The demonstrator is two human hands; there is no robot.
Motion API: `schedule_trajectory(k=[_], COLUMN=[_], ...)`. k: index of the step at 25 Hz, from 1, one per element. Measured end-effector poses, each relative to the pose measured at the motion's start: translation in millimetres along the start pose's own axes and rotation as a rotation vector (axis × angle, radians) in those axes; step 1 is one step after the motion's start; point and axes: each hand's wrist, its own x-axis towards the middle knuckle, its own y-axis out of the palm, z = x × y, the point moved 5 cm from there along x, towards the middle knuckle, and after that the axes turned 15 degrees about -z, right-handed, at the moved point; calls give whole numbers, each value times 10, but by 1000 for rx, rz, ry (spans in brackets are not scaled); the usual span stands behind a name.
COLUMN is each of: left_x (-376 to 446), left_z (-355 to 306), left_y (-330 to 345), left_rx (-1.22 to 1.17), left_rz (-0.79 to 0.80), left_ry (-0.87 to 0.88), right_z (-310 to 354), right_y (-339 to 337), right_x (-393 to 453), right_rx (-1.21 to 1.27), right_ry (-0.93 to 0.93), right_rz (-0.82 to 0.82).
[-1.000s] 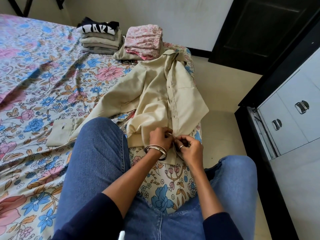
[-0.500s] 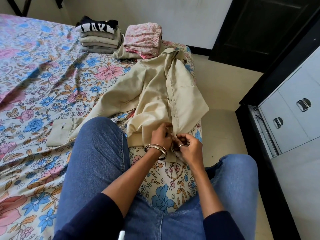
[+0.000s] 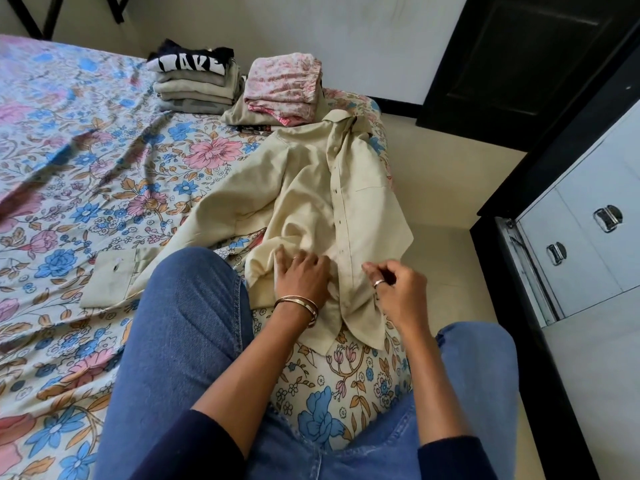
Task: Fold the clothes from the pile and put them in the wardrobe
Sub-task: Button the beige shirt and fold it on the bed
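A cream button-front shirt (image 3: 311, 202) lay rumpled on the floral bed (image 3: 86, 168), one sleeve spread left, its hem near the person's knees. The left hand (image 3: 301, 275) rested flat on the fabric, fingers relaxed; the right hand (image 3: 398, 289) hovered loosely curled, holding nothing.

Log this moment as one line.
left hand flat on cream shirt | right hand curled beside placket | shirt unfolded on bed
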Motion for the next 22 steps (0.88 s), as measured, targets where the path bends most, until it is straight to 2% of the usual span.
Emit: schedule_trajectory(k=[1, 2, 3, 5, 7, 9, 11, 13, 15, 18, 20, 22], left_x=[-1, -3, -4, -7, -32, -14, 93, 207, 256, 163, 129, 161], left_z=[16, 39, 63, 133, 214, 190, 36, -114, -127, 43, 66, 40], left_y=[12, -3, -49, -153, -198, -250, -245, -149, 4, 164, 221, 278], left_rx=[60, 90, 117, 184, 210, 163, -46, -267, -381, -707, -864, -889], left_rz=[46, 54, 42, 25, 53, 18, -67, -113, -65, -187, -234, -211], left_ry=[-29, -72, -109, -177, -252, -273, -208, -134, -247, -643, -688, -615], right_z=[83, 170, 229, 184, 59, -58, -160, -214, -206, -180, -183, -174], right_y=[55, 170, 326, 621, 669, 561, 445, 405, 430, 453, 441, 464], right_x=[40, 57, 56, 30, 66, 112, 142, 159, 149, 124, 96, 69], right_rx=[42, 64, 36, -207, -391, -295, -139, -42, 38, 152, 247, 327], right_ry=[-44, -83, -113, -128, -57, 61, 186, 252, 293, 341, 385, 421], right_rz=[-71, -56, 9, 131, 67, -58, -115, -102, -79, -132, -197, -198])
